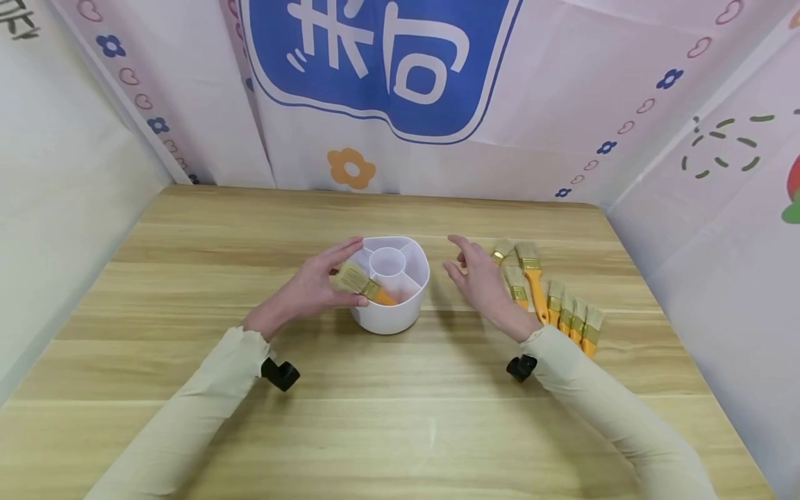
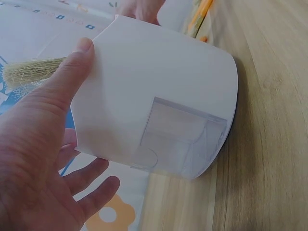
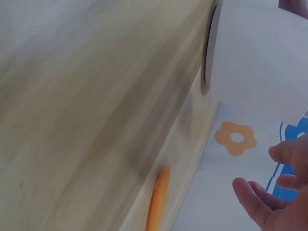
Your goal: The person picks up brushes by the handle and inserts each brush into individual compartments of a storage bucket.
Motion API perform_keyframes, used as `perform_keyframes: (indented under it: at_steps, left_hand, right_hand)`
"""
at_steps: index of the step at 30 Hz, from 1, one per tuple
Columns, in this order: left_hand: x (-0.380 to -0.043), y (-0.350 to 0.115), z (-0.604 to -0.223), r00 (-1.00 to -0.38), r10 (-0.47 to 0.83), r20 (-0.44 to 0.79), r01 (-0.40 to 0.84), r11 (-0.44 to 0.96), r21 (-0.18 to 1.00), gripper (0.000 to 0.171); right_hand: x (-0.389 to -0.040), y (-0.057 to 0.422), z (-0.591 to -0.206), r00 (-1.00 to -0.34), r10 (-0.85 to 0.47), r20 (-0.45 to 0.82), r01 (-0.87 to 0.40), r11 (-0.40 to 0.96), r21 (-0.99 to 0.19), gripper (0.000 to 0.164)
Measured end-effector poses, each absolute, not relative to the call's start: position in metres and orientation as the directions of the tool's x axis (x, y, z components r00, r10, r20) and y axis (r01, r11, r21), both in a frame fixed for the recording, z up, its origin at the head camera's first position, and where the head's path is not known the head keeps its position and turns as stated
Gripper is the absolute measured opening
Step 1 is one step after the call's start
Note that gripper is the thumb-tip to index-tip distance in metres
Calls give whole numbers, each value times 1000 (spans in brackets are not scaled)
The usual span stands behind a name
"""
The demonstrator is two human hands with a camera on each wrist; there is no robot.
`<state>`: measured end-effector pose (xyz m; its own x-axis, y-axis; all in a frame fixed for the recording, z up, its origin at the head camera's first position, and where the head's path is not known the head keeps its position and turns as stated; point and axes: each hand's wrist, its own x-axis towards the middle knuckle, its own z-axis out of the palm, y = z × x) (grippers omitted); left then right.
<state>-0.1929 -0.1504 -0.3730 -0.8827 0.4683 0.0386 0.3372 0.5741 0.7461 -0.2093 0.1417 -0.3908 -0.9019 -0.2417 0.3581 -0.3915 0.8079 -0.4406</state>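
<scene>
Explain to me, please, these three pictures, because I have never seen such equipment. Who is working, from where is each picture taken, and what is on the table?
There is no robot here: a person works with two bare hands. The wide picture comes from a camera on the head, looking forward and down; the other two come from cameras on the left and right wrists.

On the wooden table stands a white container with compartments. The left hand holds it at the rim. One brush leans inside, bristles upward. More brushes lie to the right, some partly hidden. The right hand is near them, apart from the container, holding nothing visible.
</scene>
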Motion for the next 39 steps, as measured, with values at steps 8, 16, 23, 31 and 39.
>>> perform_keyframes:
  at_steps: [8, 16, 23, 31, 39]
  left_hand:
    - [-193, -152, -373, -880, 473, 48, 348, 572, 743, 98]
    - [-193, -151, -373, -881, 471, 50, 350, 576, 738, 97]
    - [-192, -151, -372, -883, 468, 50, 353, 589, 727, 97]
    - [-193, -151, -373, -880, 472, 61, 364, 586, 724, 97]
    - [-192, -151, -373, -879, 472, 63, 364, 581, 728, 97]
  right_hand:
    - [-223, 160, -401, -948, -170, 269, -273, 867, -417, 47]
    - [-242, 178, -407, -986, -77, 149, -125, 930, -345, 50]
    - [-255, 186, -410, -997, -1, 80, -29, 939, -342, 51]
    - [-266, 189, -415, -997, 75, 1, 70, 934, -350, 54]
    - [-269, 190, -417, -998, 45, -49, 59, 941, -333, 56]
